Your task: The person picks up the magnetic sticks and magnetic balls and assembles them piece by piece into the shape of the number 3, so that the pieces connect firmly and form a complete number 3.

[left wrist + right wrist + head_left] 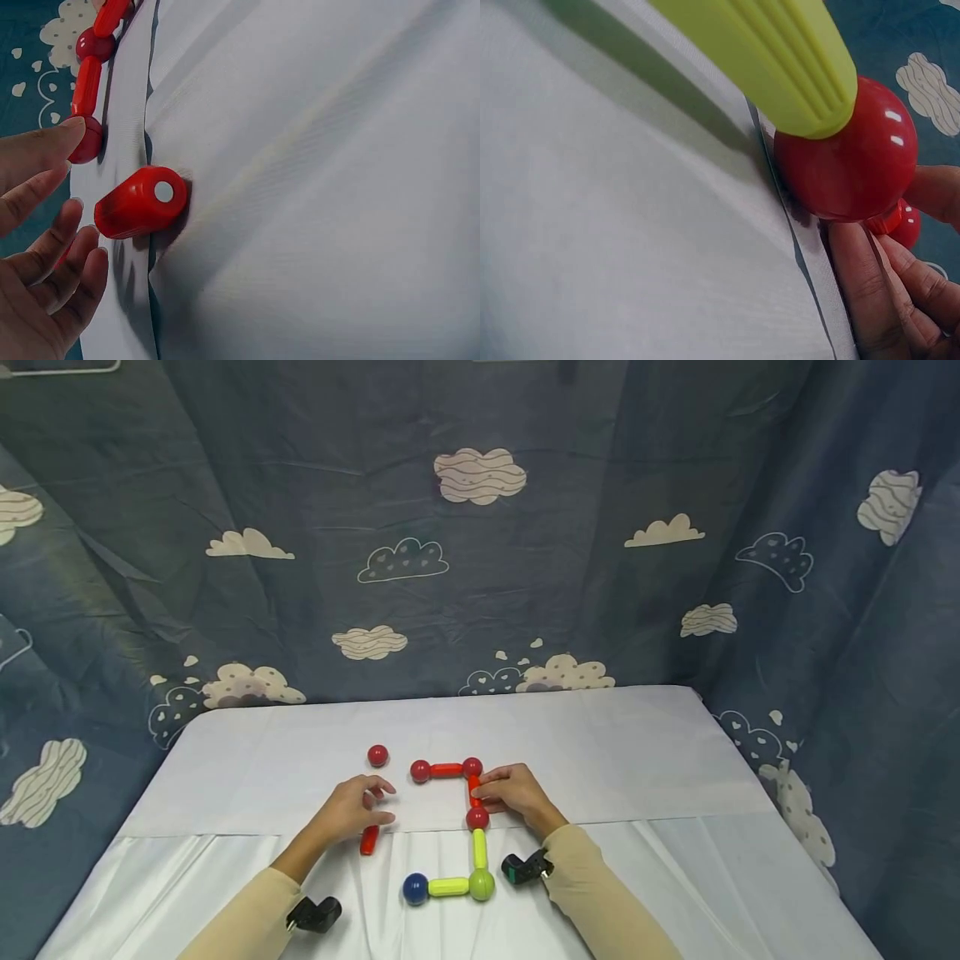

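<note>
My left hand [351, 810] hovers with its fingers parted beside a loose red magnetic rod [369, 842], holding nothing. In the left wrist view that rod shows a round silvery end facing the camera. My right hand [517, 792] pinches the upright red rod [474, 790] of a joined chain, between two red balls. From the upper ball [472, 767] another red rod [447, 770] runs left to a red ball [421, 771]. Below the lower red ball [847, 154] come a yellow-green rod [479, 849], a green ball [482, 885], a second yellow-green rod [448, 887] and a blue ball [416, 889].
A single red ball [377, 756] lies apart, beyond my left hand. White cloth [637, 752] covers the table, with a seam across it and folds toward the front. A dark blue curtain [525, 577] with clouds hangs behind and at both sides.
</note>
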The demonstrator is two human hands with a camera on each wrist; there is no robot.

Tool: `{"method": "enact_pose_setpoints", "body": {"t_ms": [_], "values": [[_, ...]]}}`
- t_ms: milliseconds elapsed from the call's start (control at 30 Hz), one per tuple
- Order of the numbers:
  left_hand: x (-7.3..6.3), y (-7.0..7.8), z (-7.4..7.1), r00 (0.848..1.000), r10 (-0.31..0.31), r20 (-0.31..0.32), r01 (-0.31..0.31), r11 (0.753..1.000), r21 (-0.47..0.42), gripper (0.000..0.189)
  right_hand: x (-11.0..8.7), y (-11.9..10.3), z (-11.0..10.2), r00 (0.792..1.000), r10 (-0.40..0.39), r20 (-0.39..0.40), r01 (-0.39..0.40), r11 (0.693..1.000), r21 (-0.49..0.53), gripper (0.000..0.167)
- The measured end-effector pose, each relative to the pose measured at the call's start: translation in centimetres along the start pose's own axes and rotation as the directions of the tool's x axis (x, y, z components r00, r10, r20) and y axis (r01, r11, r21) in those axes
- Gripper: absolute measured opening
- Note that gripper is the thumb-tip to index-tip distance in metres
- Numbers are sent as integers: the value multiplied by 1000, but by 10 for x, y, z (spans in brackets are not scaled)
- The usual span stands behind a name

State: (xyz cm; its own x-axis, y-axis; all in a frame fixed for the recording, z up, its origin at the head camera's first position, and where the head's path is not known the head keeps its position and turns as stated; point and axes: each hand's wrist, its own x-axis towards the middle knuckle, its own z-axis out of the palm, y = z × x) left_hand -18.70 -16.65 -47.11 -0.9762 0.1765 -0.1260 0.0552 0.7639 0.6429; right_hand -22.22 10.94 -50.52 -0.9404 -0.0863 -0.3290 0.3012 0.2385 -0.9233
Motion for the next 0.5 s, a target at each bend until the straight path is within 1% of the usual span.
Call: {"method": "enact_pose_setpoints", "body": {"t_ms": [100, 300, 500], "values": [[-5, -2, 1, 1000, 8, -8, -8, 1000, -1, 35, -1, 0, -1, 1000, 3, -7, -3, 1000, -13, 25], [-12, -6, 1, 1000, -26, -4, 26, 1000, 3, 36, -2, -1, -1, 1000, 4, -3, -4, 1000, -17, 26], [-18, -13, 6, 1000, -24, -10, 24, 1000, -12, 36, -2, -1, 0, 1000, 7, -13, -8, 999, -36, 25]]}}
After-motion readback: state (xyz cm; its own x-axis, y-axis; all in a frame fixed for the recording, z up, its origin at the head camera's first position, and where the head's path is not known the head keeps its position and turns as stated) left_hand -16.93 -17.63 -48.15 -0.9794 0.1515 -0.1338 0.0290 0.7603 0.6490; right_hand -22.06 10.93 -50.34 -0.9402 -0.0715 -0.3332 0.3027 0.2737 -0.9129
